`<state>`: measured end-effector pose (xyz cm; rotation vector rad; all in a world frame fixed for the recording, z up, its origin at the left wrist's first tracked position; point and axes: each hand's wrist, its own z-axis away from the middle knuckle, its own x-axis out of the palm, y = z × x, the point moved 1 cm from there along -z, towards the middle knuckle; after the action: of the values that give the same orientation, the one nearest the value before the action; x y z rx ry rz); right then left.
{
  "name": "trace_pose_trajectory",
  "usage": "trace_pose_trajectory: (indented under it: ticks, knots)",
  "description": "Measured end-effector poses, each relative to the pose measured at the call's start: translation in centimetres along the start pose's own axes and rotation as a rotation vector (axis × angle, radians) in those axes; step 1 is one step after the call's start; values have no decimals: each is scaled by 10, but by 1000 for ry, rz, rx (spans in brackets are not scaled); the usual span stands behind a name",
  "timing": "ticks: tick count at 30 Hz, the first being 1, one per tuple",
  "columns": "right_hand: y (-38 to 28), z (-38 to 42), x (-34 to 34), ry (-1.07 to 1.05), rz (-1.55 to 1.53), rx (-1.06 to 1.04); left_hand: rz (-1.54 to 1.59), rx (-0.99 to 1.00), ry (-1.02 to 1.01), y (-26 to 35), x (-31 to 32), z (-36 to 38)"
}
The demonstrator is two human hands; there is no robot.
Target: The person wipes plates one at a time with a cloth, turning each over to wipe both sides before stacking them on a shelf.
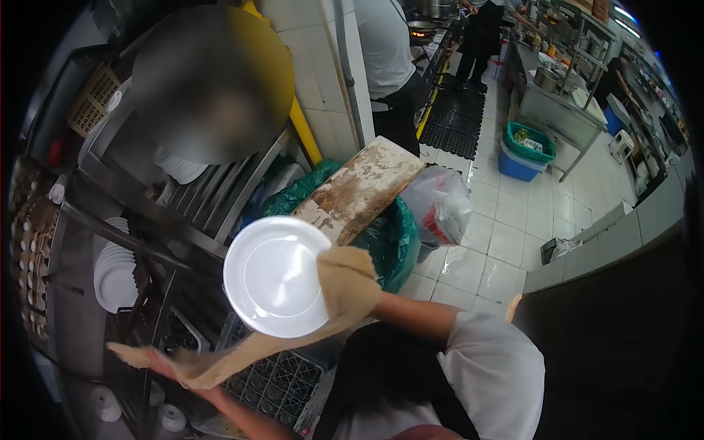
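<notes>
A round white plate (275, 275) is held up in front of me, its shiny inner face towards the camera. Tan cloth (249, 356) wraps the plate's right rim and stretches down to the lower left. My right hand is hidden beneath the cloth at that rim, closed on the plate through it; my right forearm (414, 315) shows behind. At the lower left, my left hand (163, 364), a little blurred, grips the cloth's other part, with a loose end sticking out past it. The left hand is apart from the plate.
Stacked white plates (117, 282) stand at left beside a metal rack (220, 194). Below is a glass crate (275, 389). A worn board (359, 191) lies across a bin with a green liner (400, 249). Other people work at the stove and counters behind.
</notes>
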<state>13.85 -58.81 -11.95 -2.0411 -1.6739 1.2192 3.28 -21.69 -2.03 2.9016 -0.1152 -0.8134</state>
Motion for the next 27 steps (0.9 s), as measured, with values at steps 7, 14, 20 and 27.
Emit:
trace_pose_trajectory:
  ticks: [7,14,20,27]
  knots:
    - [-23,-6,37,-284,-488,225,-48,299,-860,159,92,-34]
    - [-1,0,10,-269,-206,245,50,77,-1362,180,73,-27]
    - [-12,-17,16,-297,-515,574,239,455,-786,182,115,-6]
    - [3,-12,-19,-297,167,231,95,484,-655,136,92,-50]
